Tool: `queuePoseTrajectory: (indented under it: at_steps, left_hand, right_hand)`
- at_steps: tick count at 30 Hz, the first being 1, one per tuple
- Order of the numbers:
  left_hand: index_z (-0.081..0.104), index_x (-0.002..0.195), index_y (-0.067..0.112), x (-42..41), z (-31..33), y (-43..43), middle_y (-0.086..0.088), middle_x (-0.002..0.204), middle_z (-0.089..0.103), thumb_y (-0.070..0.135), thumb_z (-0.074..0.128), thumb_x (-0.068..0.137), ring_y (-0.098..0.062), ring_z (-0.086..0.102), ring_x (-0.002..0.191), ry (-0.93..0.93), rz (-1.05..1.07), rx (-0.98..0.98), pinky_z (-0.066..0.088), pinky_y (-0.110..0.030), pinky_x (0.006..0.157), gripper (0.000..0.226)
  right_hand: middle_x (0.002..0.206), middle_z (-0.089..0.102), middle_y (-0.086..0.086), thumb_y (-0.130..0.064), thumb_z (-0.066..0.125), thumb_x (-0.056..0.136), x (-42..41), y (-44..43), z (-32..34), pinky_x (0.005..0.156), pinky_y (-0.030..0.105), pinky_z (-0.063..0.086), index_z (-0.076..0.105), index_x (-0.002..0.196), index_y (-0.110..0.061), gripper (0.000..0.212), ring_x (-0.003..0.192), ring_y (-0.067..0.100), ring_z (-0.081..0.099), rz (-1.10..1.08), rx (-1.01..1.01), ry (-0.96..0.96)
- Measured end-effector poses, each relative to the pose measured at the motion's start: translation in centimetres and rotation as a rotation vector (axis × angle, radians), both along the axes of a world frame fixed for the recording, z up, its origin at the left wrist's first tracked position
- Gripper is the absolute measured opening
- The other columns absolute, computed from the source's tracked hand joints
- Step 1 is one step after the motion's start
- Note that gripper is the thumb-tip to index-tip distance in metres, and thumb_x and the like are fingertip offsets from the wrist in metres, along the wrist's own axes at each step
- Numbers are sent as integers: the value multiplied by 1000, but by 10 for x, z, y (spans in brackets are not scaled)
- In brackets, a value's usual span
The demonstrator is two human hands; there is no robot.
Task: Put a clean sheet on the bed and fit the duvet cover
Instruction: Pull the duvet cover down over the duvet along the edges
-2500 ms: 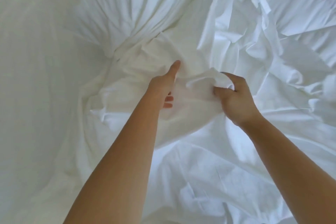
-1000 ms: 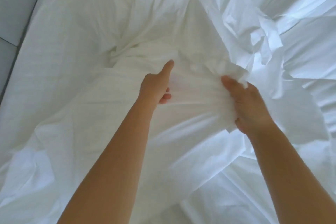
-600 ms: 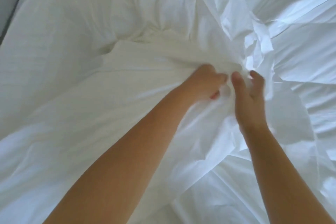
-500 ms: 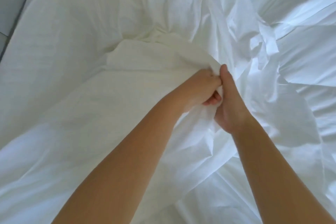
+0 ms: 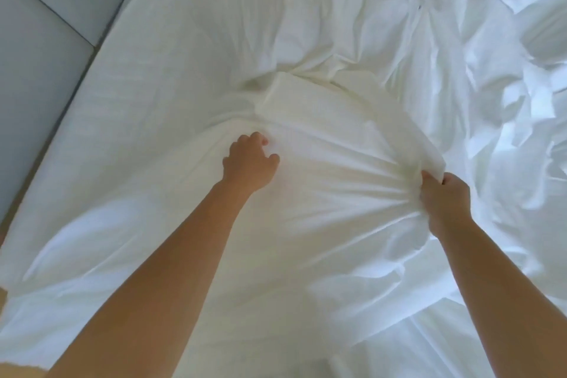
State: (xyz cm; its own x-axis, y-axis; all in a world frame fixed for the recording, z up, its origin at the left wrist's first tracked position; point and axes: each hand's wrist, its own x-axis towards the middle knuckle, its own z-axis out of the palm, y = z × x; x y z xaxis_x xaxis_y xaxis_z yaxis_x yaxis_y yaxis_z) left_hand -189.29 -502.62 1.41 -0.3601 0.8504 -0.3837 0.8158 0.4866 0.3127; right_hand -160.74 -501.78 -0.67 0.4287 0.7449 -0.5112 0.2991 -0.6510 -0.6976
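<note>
Clenching bunched duvet cover (image 5: 322, 193) with right hand (image 5: 445, 202); pressing curled left hand (image 5: 250, 163) onto it, grip unclear. Flanked by grey panel (image 5: 46, 24) left, crumpled bedding (image 5: 506, 70) right.

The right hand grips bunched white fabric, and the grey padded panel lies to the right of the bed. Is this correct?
One mistake: the head view shows the grey padded panel to the left of the bed. The right hand does grip bunched white fabric.

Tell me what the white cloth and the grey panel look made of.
The white cloth looks like thin matte woven cotton: it bunches in fine creases at the right hand. The grey panel looks like smooth padded upholstery, seamed; material unclear.
</note>
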Motion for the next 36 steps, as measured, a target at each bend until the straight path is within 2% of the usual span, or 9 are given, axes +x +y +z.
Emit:
queuePoseTrajectory:
  at_steps: [4,8,11,15,19,23,27,31,36]
  left_hand:
    - [44,131,15,-84,-22,-26,-12,130,44,37,53,90,-32,42,119,295,41,97,36,-44,95,47]
    - [45,130,10,-137,-35,-44,-14,124,49,53,44,92,-33,48,113,317,48,15,39,-44,89,56]
    - [61,107,0,-158,-41,-53,-19,95,61,29,60,92,-37,60,82,310,-228,132,49,-43,66,33]
    - [62,68,1,-185,-41,-58,-11,61,57,2,79,70,-28,55,48,249,-469,248,41,-27,37,18]
    - [57,92,2,-212,-32,-46,-8,86,59,18,42,100,-28,56,73,-59,-300,362,45,-39,68,23]
    - [54,84,2,-265,-8,1,-8,80,54,13,42,97,-24,49,73,-154,-95,564,31,-28,66,21]
    - [58,105,1,-330,-31,50,-14,109,63,21,40,98,-28,58,102,-109,53,133,38,-28,78,28]
    - [44,136,17,-340,-65,-10,-1,127,54,61,43,90,-23,50,123,-458,-112,-221,39,-25,82,64]
    - [38,135,22,-389,-89,-157,-5,129,51,79,35,78,-28,50,116,8,-139,-414,38,-41,90,81]
  right_hand:
    - [119,47,24,-9,52,84,-30,-9,12,90,49,36,45,121,1,39,113,41,42,197,149,-414]
    - [125,43,24,-16,49,72,-104,-33,37,98,53,29,48,122,1,53,115,42,38,432,461,-467]
    - [126,46,24,-12,56,75,-168,-45,36,98,52,31,51,123,1,50,115,43,41,656,560,-549]
    - [121,50,9,-25,57,90,-262,-54,16,86,35,40,52,121,-7,37,112,29,47,910,261,-369]
    - [102,55,-2,-53,49,89,-330,-54,3,79,27,35,53,104,-14,42,103,20,52,758,-50,-261]
    - [97,53,-6,-51,55,86,-380,-53,-2,79,27,38,50,95,-19,33,97,16,53,725,22,-151]
    - [116,49,2,-49,53,87,-423,-58,-17,94,38,40,49,118,-13,47,116,23,43,957,-38,-348]
    - [127,48,7,-35,47,95,-425,-58,-35,96,38,38,45,123,-9,38,122,27,42,1060,-112,-692]
    - [111,57,8,-18,40,94,-429,-58,-31,82,36,39,53,107,-8,20,108,27,50,1214,-72,-839]
